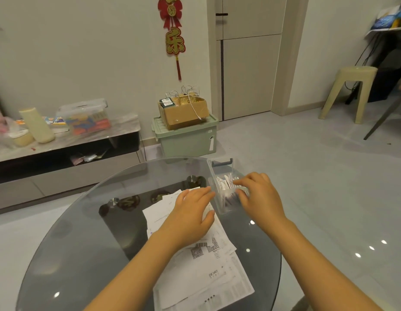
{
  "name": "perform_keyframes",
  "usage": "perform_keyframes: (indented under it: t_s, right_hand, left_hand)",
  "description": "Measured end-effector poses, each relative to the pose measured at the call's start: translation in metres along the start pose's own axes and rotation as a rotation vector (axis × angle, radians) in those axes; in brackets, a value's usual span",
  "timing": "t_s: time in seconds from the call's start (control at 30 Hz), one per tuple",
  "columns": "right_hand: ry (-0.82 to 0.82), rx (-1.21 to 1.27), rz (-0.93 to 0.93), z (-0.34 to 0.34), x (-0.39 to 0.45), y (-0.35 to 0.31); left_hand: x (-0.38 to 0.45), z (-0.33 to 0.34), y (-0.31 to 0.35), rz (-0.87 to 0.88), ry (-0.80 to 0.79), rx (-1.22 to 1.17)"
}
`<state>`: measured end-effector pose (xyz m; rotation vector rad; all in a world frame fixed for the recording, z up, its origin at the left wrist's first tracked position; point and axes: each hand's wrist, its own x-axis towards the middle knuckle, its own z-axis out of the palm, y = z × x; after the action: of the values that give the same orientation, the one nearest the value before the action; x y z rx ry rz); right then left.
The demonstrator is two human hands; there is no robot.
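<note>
Papers (201, 277) nearest the viewer: loose printed sheets overlapping on the round glass table (82, 232), running from its near edge towards the middle. One sheet carries a small logo (213, 274) that reads roughly "pr.vet"; the finer print is too small to read. Above it are a barcode (201, 244) and two QR codes (197, 253).

Left hand (192, 212): grip apart, fingers straight and close together, palm down on the upper papers. The fingertips and thumb reach the left wall of the box (219, 169); whether they touch it cannot be told.

Box: clear plastic, oblong, with a dark clasp at its far end, standing on the table just right of the papers, near the far right rim.

Slips (226, 184): small white folded pieces standing packed on edge inside the box, partly blurred.

Right hand (260, 196): grip clamped on the slips, fingers curled over their tops and thumb against their near side, wrist above the box's right wall.

Ornament (173, 23): red and gold, hung on the far wall, bearing the characters 福 and 乐.
</note>
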<state>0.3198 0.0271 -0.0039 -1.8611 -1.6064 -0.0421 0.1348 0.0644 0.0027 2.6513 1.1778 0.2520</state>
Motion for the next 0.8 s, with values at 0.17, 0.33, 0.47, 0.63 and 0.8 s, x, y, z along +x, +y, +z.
perform_keyframes:
  t_s: [0.17,0.33,0.47,0.63,0.8]
  right_hand:
    - [-0.135,0.025,-0.136,0.013,-0.02,-0.017]
    - [-0.373,-0.017,-0.249,0.028,-0.032,-0.025]
    - [-0.549,-0.052,-0.317,0.038,-0.032,-0.029]
    - [-0.65,-0.097,-0.357,0.049,-0.029,-0.033]
    - [-0.597,-0.06,-0.364,0.051,-0.028,-0.036]
  left_hand:
    - [-0.04,0.01,-0.018,-0.175,-0.136,-0.005]
    - [-0.063,0.023,-0.047,-0.257,-0.242,-0.026]
    - [-0.067,0.031,-0.058,-0.23,-0.14,-0.029]
    - [-0.064,0.031,-0.068,-0.151,-0.05,0.001]
    - [-0.066,0.027,-0.069,-0.093,0.042,-0.029]
